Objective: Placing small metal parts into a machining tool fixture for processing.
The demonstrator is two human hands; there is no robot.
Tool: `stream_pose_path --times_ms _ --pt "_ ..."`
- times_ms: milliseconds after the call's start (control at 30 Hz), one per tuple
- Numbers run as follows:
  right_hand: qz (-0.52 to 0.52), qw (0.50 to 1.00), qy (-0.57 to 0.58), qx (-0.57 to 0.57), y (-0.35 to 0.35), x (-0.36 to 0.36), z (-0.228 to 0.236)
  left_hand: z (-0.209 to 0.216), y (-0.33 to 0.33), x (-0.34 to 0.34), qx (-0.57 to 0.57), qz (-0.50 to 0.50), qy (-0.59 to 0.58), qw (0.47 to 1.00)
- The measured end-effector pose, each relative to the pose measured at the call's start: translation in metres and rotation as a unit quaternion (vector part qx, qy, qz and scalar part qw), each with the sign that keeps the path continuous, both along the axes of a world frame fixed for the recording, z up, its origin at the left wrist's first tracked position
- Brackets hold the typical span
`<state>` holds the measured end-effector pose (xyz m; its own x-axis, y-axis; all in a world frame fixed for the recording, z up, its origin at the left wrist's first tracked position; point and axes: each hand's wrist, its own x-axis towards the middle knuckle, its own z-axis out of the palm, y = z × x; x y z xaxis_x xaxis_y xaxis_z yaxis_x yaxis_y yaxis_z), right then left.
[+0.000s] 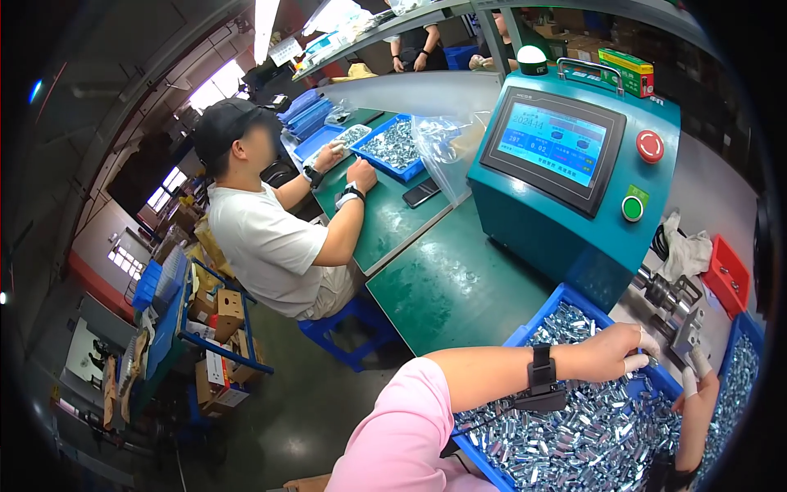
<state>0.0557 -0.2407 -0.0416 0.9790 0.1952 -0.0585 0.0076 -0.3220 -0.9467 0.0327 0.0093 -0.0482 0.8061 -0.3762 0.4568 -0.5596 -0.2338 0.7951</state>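
Note:
My left hand (pixel 615 353), with white finger cots on its fingertips, reaches across a blue tray (pixel 484 447) full of small shiny metal pieces (pixel 557 435). Its thumb and fingers close on what looks like one small metal part, mostly hidden. To its right, my right hand (pixel 697 402) also wears finger cots. Those fingers are drawn together just below a metal fixture (pixel 689 332) on the machine; whatever they hold is hidden. The fixture sits on a shaft coming from a teal machine (pixel 566 238) with a lit screen (pixel 553 139).
A red stop button (pixel 650 147) and a green button (pixel 632 209) are on the machine. Right of it lie a red bin (pixel 728 275), a white glove (pixel 689 246) and a second tray of metal pieces (pixel 738 385). At left, a co-worker (pixel 270 221) sits at the green table (pixel 459 283).

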Motion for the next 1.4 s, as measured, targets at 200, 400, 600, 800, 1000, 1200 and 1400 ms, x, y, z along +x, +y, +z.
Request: stream_pose_path --times_ms 200,400,600,800,1000,1200,1400 --pt "-0.008 0.999 -0.029 0.023 0.005 -0.002 0.002 0.015 0.003 0.002 -0.022 0.027 -0.066 0.997" --pt "0.016 0.999 -0.025 -0.031 0.010 -0.011 0.016 0.056 0.048 -0.014 -0.117 0.154 0.008 0.981" --pt "0.022 0.999 -0.021 -0.029 0.004 -0.011 0.016 0.082 0.147 -0.061 -0.255 0.454 -0.063 0.852" --pt "0.035 0.998 -0.048 -0.006 0.012 0.002 0.007 0.103 0.227 -0.116 -0.290 0.600 -0.103 0.738" --pt "0.012 0.996 -0.088 0.006 0.006 0.002 0.005 0.110 0.197 -0.127 -0.262 0.568 -0.115 0.771" --pt "0.046 0.992 -0.115 -0.021 0.009 -0.005 0.008 0.103 0.141 -0.112 -0.244 0.509 -0.091 0.820" --pt "0.039 0.988 -0.147 -0.009 0.007 -0.009 0.010 0.097 0.088 -0.095 -0.216 0.441 -0.048 0.870"
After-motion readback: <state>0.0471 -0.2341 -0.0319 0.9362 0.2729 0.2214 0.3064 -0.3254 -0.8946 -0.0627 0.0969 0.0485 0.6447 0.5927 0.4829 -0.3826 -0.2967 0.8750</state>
